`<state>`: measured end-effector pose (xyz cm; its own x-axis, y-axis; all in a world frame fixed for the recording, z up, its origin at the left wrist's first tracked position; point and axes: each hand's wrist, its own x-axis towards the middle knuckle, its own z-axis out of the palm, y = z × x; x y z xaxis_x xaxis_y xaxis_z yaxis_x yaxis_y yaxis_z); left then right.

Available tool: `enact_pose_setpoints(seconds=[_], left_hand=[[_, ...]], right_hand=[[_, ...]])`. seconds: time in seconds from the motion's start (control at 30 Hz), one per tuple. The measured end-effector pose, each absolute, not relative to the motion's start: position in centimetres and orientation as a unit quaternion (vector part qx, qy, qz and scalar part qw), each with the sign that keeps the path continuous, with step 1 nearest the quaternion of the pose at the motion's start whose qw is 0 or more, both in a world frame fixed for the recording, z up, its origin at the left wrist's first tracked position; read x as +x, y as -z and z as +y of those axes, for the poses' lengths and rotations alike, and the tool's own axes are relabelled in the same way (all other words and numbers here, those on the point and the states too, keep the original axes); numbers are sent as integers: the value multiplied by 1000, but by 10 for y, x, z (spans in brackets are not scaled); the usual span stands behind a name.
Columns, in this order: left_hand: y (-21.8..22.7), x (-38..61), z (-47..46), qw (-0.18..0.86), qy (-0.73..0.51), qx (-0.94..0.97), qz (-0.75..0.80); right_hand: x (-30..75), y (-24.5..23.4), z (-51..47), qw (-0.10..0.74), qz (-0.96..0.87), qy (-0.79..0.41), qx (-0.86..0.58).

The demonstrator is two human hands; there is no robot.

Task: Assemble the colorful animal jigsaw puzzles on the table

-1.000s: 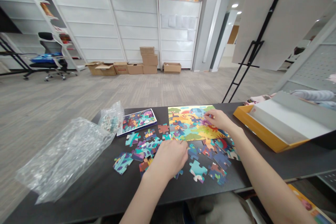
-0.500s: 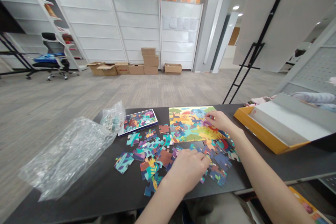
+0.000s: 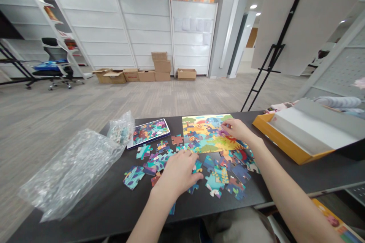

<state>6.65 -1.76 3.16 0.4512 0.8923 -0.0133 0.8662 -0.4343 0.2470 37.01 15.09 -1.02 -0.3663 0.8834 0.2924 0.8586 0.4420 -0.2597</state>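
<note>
My left hand (image 3: 179, 171) is over loose jigsaw pieces, palm down, with its thumb apart from the fingers. It hides part of the pile, and no piece shows in its grip. At the right side of the yellow animal picture board (image 3: 189, 123), my right hand (image 3: 238, 130) has its fingertips drawn together; what they hold, if anything, is hidden. Several dark blue and purple pieces lie on that board. More jigsaw pieces (image 3: 215, 184) spread across the black table in front of it, and a blue-teal piece (image 3: 134, 176) lies at the left edge of the pile.
A picture card or booklet (image 3: 151, 131) lies left of the board. Beyond it are a clear plastic bag (image 3: 121, 129) and crumpled bubble wrap (image 3: 71, 171). An open yellow box (image 3: 288, 146) stands on the right. Cardboard boxes (image 3: 162, 66) line the far shelves.
My left hand has moved left over the pile and its fingers have spread, uncovering pieces at the middle right. My right hand stays at the board. The view has shifted slightly.
</note>
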Motion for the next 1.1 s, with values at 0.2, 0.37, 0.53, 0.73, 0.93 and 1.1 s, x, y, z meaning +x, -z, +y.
enact_pose_setpoints(seconds=[0.2, 0.37, 0.53, 0.73, 0.93, 1.1], left_hand=[[-32, 75, -15, 103, -49, 838, 534], [-30, 73, -14, 115, -51, 834, 537], [-28, 71, -13, 147, -63, 834, 528], [-29, 71, -11, 193, -82, 827, 521], [-22, 70, -9, 207, -104, 831, 506], [-21, 69, -9, 220, -122, 831, 497]], right_hand=[[371, 10, 151, 197, -829, -37, -522], [372, 9, 150, 217, -823, -26, -525], [376, 7, 152, 317, -761, 7, -566], [376, 7, 153, 372, -721, 16, -584], [375, 7, 152, 356, -731, 13, -582], [375, 7, 152, 337, -744, 17, -577]])
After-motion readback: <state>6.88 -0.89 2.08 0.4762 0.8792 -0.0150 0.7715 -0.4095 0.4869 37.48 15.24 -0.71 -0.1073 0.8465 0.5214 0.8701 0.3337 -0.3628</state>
